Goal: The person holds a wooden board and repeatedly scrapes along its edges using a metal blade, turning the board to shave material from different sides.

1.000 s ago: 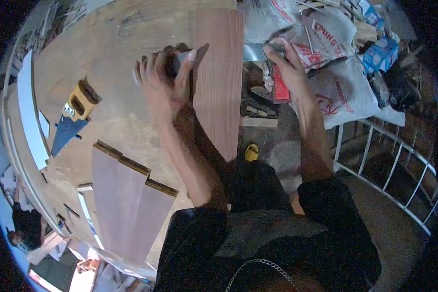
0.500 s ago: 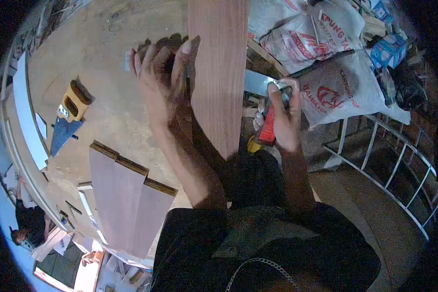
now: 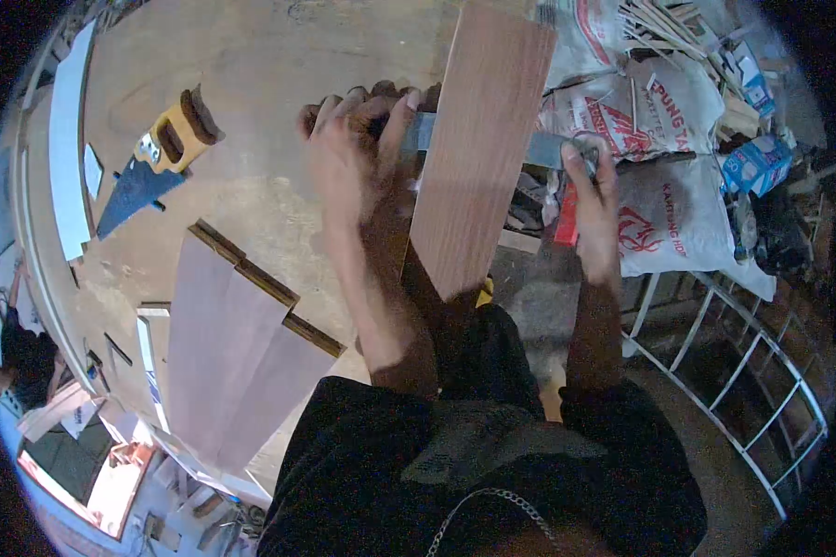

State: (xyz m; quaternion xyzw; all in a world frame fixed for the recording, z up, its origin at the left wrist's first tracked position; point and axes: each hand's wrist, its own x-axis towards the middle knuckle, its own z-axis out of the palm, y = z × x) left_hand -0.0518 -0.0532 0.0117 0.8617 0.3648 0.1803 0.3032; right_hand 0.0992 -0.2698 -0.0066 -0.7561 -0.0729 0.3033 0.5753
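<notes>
A long wood-grain board [image 3: 483,139] slants in front of me, its far end in view. Flat grey metal shows on both sides of it, like the blade of a try square [image 3: 543,148] crossing beneath. My right hand [image 3: 594,186] is closed round the square's red handle, right of the board. My left hand [image 3: 348,139] is beside the board's left edge, near the blade's left part. Its fingers are curled with the thumb up; what they grip is hidden.
A yellow-handled saw [image 3: 172,139] lies on the wooden worktop [image 3: 279,56], near stacked board pieces [image 3: 241,353]. White printed sacks [image 3: 659,204], a blue box [image 3: 757,165] and a metal ladder-like frame [image 3: 743,371] are at right. Another person [image 3: 28,357] is at far left.
The board has shifted right and tilted, bringing its far end into view. The grey blade now shows between my left hand and the board. The whole view has also shifted.
</notes>
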